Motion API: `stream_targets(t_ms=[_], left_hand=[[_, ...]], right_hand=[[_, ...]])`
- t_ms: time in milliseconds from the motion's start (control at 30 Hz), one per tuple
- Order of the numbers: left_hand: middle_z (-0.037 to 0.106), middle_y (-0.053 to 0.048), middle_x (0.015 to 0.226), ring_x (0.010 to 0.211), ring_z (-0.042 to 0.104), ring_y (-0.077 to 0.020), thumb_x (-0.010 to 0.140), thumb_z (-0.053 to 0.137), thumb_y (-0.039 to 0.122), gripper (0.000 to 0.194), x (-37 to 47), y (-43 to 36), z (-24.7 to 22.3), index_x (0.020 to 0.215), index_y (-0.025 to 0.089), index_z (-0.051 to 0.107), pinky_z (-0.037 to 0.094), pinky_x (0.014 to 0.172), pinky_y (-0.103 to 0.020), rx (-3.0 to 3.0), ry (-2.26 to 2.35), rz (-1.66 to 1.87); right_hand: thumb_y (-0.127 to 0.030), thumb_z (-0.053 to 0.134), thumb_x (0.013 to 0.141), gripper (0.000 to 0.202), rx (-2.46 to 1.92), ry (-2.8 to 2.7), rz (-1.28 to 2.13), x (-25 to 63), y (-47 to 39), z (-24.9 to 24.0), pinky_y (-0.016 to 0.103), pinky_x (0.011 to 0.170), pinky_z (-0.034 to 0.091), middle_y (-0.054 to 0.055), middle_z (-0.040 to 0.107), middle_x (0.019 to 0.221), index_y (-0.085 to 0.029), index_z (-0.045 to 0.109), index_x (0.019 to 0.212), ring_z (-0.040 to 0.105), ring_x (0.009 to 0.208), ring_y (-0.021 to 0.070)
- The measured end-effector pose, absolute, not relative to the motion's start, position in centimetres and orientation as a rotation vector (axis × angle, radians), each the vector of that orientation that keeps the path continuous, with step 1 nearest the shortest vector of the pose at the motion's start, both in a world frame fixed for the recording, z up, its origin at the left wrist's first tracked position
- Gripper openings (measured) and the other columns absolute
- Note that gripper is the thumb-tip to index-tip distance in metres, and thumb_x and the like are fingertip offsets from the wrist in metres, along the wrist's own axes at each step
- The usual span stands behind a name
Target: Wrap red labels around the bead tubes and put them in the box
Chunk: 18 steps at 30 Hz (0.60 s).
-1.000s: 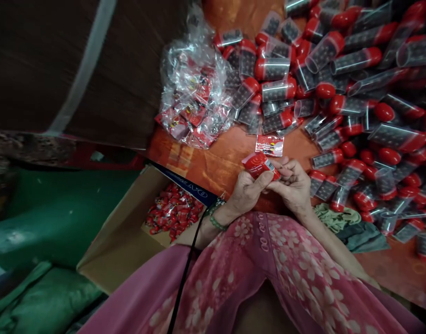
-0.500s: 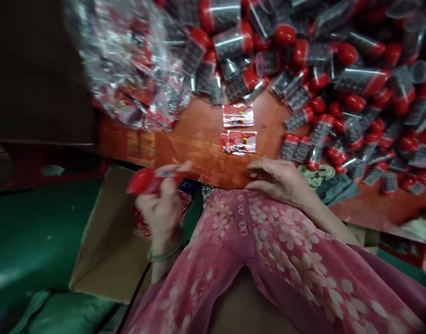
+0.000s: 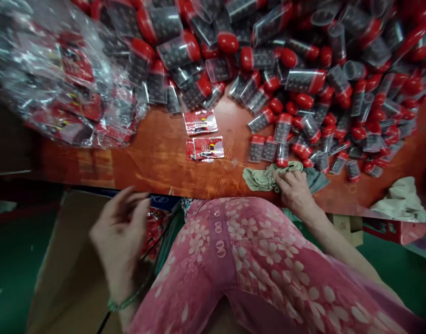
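The right hand [image 3: 298, 195], nearer, lays bent fingers on the three-o'clock end of the pale green cloth [image 3: 257, 180], grip unclear, the cloth's long axis running nine to three; the left hand [image 3: 118, 236], loosely open, has red packets [image 3: 209, 147] towards two o'clock.

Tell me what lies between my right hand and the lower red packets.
The pale green cloth, under the right hand's fingers, then bare orange tabletop up to the lower red packets; the head view shows this.
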<state>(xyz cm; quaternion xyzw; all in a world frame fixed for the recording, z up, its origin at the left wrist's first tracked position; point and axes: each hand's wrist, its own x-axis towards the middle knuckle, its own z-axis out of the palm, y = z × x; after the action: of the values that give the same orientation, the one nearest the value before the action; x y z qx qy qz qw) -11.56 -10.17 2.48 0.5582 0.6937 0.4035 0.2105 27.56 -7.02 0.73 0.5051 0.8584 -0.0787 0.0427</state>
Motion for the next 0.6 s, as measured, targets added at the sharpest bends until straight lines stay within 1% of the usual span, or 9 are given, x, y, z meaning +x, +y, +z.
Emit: stream_targets(t_ms=[33,133,167,233,300,367,467,533,600], left_hand=[[0.078,0.002,0.087,0.067,0.071,-0.0184,0.082,0.074,0.025,0.037,-9.2,-8.0,2.2,0.118,0.032,0.068,0.059,0.060,-0.032,1.577,1.807,1.095],[0.075,-0.006,0.096,0.078,0.070,-0.0168,0.095,0.061,0.035,0.026,-1.8,-2.6,1.9,0.114,0.018,0.066,0.059,0.073,-0.031,1.929,1.168,0.850],[0.074,-0.010,0.099,0.087,0.070,-0.0200,0.096,0.058,0.042,0.032,0.3,-1.5,1.9,0.110,0.014,0.065,0.058,0.079,-0.034,2.085,1.011,0.800],[0.070,-0.014,0.099,0.092,0.066,-0.0256,0.091,0.057,0.059,0.051,3.7,-0.3,1.5,0.104,0.010,0.063,0.054,0.079,-0.038,2.347,0.846,0.602],[0.066,-0.015,0.098,0.094,0.063,-0.0285,0.088,0.056,0.065,0.057,5.5,-0.1,0.8,0.101,0.009,0.061,0.050,0.076,-0.039,2.542,0.780,0.412],[0.064,-0.013,0.096,0.092,0.061,-0.0272,0.096,0.051,0.053,0.044,6.2,-0.2,-0.3,0.100,0.011,0.060,0.046,0.074,-0.037,2.678,0.727,0.328],[0.065,-0.010,0.096,0.088,0.060,-0.0222,0.100,0.044,0.020,0.017,6.3,-0.5,-1.8,0.101,0.014,0.060,0.042,0.071,-0.034,2.774,0.646,0.351],[0.067,-0.009,0.092,0.081,0.061,-0.0203,0.097,0.043,0.010,0.020,6.7,-0.5,-2.4,0.099,0.014,0.062,0.040,0.066,-0.032,2.757,0.620,0.377],[0.069,-0.010,0.085,0.074,0.063,-0.0199,0.099,0.043,0.014,0.022,7.5,-0.4,-2.7,0.093,0.014,0.064,0.039,0.060,-0.031,2.698,0.630,0.402]], right_hand=[[-0.009,0.042,0.096,0.034,1.544,2.662,-0.242,27.7,-6.8,0.5,0.039,0.073,0.036,0.010,0.064,0.083,-0.011,0.067,0.119,0.046,0.083,0.0253],[-0.010,0.044,0.095,0.028,1.550,2.726,-0.217,27.7,-6.1,0.4,0.039,0.073,0.037,0.006,0.058,0.071,-0.016,0.071,0.100,0.046,0.076,0.0227],[-0.010,0.045,0.095,0.027,1.554,2.742,-0.197,27.7,-5.9,0.7,0.038,0.073,0.037,0.005,0.057,0.068,-0.017,0.071,0.091,0.046,0.074,0.0217],[-0.013,0.048,0.096,0.029,1.553,2.764,-0.148,27.6,-5.5,1.5,0.038,0.074,0.039,0.004,0.056,0.065,-0.017,0.066,0.074,0.048,0.071,0.0205],[-0.020,0.053,0.097,0.029,1.560,2.752,-0.187,27.5,-5.0,2.6,0.038,0.073,0.041,0.005,0.060,0.066,-0.018,0.062,0.069,0.051,0.071,0.0211],[-0.028,0.058,0.097,0.023,1.596,2.735,-0.392,27.5,-4.2,3.8,0.036,0.074,0.044,0.006,0.066,0.074,-0.018,0.065,0.078,0.057,0.075,0.0219],[-0.033,0.057,0.098,0.020,1.771,2.739,-0.589,27.5,-2.2,5.2,0.032,0.073,0.047,0.005,0.069,0.079,-0.020,0.066,0.086,0.061,0.075,0.0203],[-0.039,0.057,0.098,0.025,1.967,2.699,-0.397,27.1,-0.5,5.5,0.032,0.069,0.046,0.005,0.068,0.075,-0.021,0.066,0.083,0.061,0.070,0.0206],[-0.049,0.057,0.096,0.031,2.112,2.570,-0.171,26.4,1.2,5.2,0.033,0.067,0.045,0.006,0.068,0.074,-0.020,0.067,0.091,0.062,0.069,0.0229]])
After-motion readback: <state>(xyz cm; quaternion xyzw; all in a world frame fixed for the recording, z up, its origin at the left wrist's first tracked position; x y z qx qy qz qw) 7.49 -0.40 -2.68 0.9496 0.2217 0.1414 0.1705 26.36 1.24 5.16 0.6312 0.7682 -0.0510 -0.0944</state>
